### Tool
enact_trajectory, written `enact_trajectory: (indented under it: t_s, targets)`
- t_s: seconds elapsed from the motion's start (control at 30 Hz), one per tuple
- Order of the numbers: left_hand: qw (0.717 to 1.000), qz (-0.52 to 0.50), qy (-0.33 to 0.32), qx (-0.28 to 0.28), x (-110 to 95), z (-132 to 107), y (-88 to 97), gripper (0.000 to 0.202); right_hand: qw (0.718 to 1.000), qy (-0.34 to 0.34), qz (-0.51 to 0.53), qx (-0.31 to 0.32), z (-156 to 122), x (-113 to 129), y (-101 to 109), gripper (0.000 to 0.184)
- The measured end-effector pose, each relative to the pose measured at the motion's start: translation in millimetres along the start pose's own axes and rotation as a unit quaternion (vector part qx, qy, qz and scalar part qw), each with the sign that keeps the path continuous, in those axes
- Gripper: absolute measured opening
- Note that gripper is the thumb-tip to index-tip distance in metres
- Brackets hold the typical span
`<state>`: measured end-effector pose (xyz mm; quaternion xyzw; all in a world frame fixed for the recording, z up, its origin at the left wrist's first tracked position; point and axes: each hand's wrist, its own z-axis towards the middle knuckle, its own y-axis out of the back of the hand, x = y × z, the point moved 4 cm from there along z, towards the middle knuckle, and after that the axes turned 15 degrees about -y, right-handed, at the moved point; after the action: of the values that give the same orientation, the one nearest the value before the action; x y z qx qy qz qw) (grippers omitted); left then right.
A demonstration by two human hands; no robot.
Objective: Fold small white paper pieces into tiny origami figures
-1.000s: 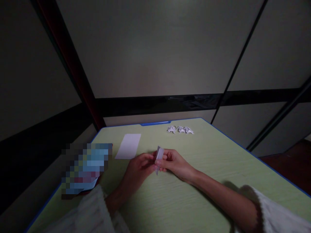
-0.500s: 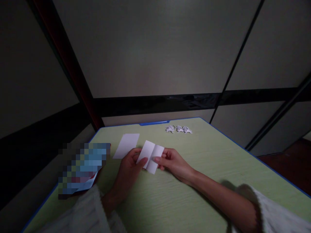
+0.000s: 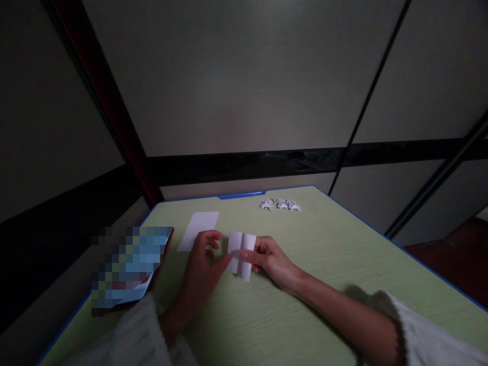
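Note:
A small white sheet of paper (image 3: 235, 245) with a crease down its middle is held just over the table. My right hand (image 3: 269, 259) pinches its right half, thumb on the front and fingers behind. Beside its left edge is my left hand (image 3: 206, 259), fingers curled but apart; the thumb tip reaches the paper's edge. White paper sheets (image 3: 200, 223) lie flat behind my left hand. Toward the back of the table sit three folded white paper figures (image 3: 282, 204), two of them close together.
The light green table (image 3: 343, 254) has a blue rim and a blue strip (image 3: 242, 194) at its far edge. A blurred-out flat item with a red edge (image 3: 141, 264) lies on the left. Pale panels with a dark band (image 3: 244, 168) stand behind the table.
My left hand has loosened its hold and its fingers have come off the paper. The paper has turned more upright and stays in my right hand.

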<state>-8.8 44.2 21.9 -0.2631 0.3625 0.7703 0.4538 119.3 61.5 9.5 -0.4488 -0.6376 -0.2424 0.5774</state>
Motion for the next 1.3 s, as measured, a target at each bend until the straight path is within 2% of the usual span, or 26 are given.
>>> enact_trajectory:
  t_s: [0.07,0.13,0.23,0.33,0.43,0.57,0.9,1.13,1.3]
  targets:
    - [0.998,0.003,-0.038,0.044,-5,-2,-3.7,0.017,1.000,0.000,-0.002,0.000,0,-1,0,0.029]
    - [0.991,-0.058,-0.035,0.119,-8,-6,-11.9,0.011,1.000,0.003,-0.004,0.009,1,-2,0,0.028]
    - [0.961,-0.183,0.034,0.205,-8,-13,-23.1,0.007,0.999,-0.005,0.001,0.037,1,-3,-2,0.030]
    - [0.929,-0.265,0.079,0.246,-6,-17,-28.7,0.009,0.997,-0.021,0.006,0.077,-1,-5,-7,0.032]
    - [0.933,-0.248,0.058,0.254,-3,-18,-28.2,0.012,0.994,-0.017,-0.003,0.112,-3,-3,-13,0.033]
    - [0.943,-0.203,0.042,0.261,-1,-19,-26.4,0.009,0.993,-0.010,-0.025,0.119,-5,0,-15,0.032]
    - [0.914,-0.270,0.058,0.296,-15,-16,-26.4,0.014,0.988,-0.005,-0.028,0.153,-4,0,-10,0.025]
    - [0.889,-0.330,0.040,0.314,-20,-14,-24.9,0.019,0.989,-0.012,-0.018,0.149,-3,-2,-6,0.021]
    - [0.905,-0.317,0.071,0.276,-18,-14,-25.0,0.022,0.993,-0.008,-0.013,0.119,0,-3,-5,0.015]
